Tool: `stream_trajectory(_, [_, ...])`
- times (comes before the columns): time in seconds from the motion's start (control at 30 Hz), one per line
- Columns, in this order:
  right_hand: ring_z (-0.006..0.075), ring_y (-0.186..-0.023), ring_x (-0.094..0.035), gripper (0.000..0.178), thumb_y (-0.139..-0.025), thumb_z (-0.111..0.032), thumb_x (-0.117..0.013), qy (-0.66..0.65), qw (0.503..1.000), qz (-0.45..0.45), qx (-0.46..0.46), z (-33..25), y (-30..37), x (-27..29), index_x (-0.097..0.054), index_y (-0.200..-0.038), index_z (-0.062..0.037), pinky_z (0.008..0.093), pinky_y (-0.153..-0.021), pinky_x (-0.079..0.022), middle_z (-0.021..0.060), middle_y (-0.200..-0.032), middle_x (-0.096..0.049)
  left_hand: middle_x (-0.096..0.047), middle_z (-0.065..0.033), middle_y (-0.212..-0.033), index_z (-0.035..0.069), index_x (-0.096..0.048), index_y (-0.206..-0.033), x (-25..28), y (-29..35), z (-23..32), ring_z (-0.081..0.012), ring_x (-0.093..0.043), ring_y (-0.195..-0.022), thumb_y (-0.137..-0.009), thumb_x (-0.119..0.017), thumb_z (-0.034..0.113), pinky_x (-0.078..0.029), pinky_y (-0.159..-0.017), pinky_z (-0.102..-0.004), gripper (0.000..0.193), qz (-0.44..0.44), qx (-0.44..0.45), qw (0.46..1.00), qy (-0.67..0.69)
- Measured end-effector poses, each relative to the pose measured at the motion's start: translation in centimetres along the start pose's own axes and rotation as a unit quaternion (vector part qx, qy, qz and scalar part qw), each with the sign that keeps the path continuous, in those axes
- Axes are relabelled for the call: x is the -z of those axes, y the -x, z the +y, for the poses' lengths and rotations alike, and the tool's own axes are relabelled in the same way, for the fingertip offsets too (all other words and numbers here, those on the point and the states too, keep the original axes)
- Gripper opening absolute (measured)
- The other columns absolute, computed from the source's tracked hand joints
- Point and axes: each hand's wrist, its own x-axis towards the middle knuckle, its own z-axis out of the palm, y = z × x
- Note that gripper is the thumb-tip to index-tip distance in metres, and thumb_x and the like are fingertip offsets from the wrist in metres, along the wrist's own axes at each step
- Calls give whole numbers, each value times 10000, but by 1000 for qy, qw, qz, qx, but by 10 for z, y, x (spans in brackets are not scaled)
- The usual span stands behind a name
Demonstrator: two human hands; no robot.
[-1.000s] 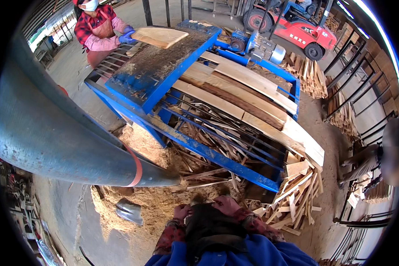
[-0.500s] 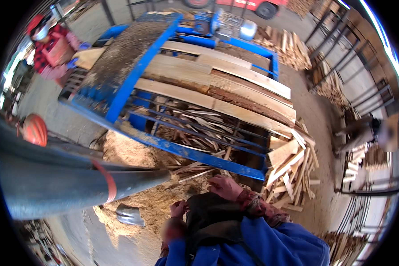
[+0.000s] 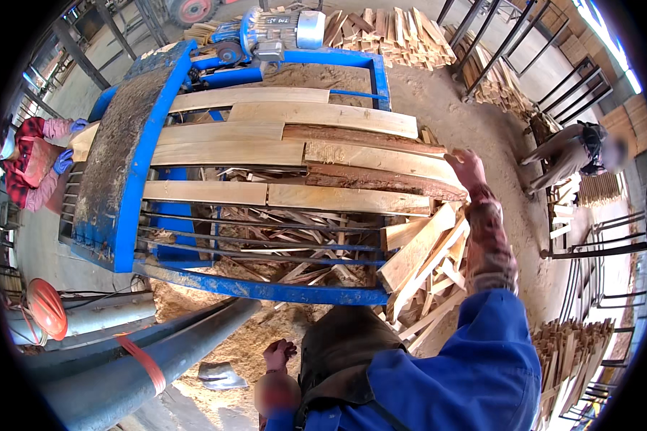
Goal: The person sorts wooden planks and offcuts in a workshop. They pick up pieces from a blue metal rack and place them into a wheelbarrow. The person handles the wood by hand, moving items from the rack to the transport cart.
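Several pale boards lie side by side on the blue machine frame [image 3: 266, 289]. My right hand [image 3: 467, 171] reaches out to their right ends, its fingers apart and slightly bent. The fingertips are at the end of a bark-edged board [image 3: 370, 136] and a pale board [image 3: 381, 158]; whether they touch is unclear. Nearer lies another pale board [image 3: 349, 200], with a bark-covered strip [image 3: 381, 179] behind it. My left hand [image 3: 279, 353] hangs low beside the dark apron [image 3: 345, 345], fingers loosely curled but apart, with nothing visible in it.
Offcuts [image 3: 431, 251] pile against the frame's right end. A thick grey pipe [image 3: 187, 352] and a shovel blade [image 3: 221, 376] lie near sawdust at left. A co-worker [image 3: 32, 165] stands at the far left end; another person [image 3: 575, 154] bends at right. A motor [image 3: 280, 30] sits behind.
My right hand has gone from beside the apron up and right to the board ends. The view has shifted, and my left hand stays low by my body.
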Motion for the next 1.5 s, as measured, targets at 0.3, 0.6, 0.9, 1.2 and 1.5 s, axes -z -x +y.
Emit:
stream_trajectory(0.3, [366, -1020, -631, 587, -838, -614, -587, 92, 961, -254, -62, 23, -89, -88, -712, -1062, -87, 469, -879, -475, 179, -1031, -683, -683, -196, -912, -87, -597, -1047, -29, 17, 28, -262, -689, -751, -883, -634, 142, -571, -620, -343, 284, 16, -19, 1000, 13])
stream_trajectory(0.6, [271, -717, -687, 598, -708, -709, -683, 177, 975, -124, -55, -23, -89, 6, -754, -815, -124, 393, -685, -521, 104, -737, -703, -684, -185, -1018, -79, -542, -1180, -62, 62, 50, -243, -693, -906, -928, -645, 83, -589, -781, -352, 318, -86, -67, 992, -58])
stream_trajectory(0.9, [163, -831, -633, 325, -857, -183, -756, -262, 951, -148, -76, 19, 75, 53, -659, -1086, 27, 305, -728, -539, 85, -916, -678, -604, -191, -1246, -39, -427, -1361, -177, 133, 206, -294, -599, -1155, -844, -770, 275, -475, -1011, -421, 695, -302, -214, 927, 67])
stream_trajectory(1.2, [265, -765, -618, 377, -766, -316, -825, -306, 901, -270, 150, -166, 162, -9, -669, -926, -12, 374, -652, -508, 117, -842, -626, -569, -140, -1283, 6, -322, -1456, -229, 136, 239, -296, -510, -1229, -878, -650, 529, -343, -1111, -481, 847, -346, -338, 835, 263])
stream_trajectory(1.5, [338, -1071, -500, 612, -673, -305, -834, -23, 966, -110, 232, -176, 30, -107, -578, -1185, -90, 465, -888, -411, 133, -1115, -525, -576, -121, -863, -40, -409, -1304, -172, 131, 223, -257, -557, -849, -963, -454, 271, -479, -837, -461, 464, -196, -287, 893, 285])
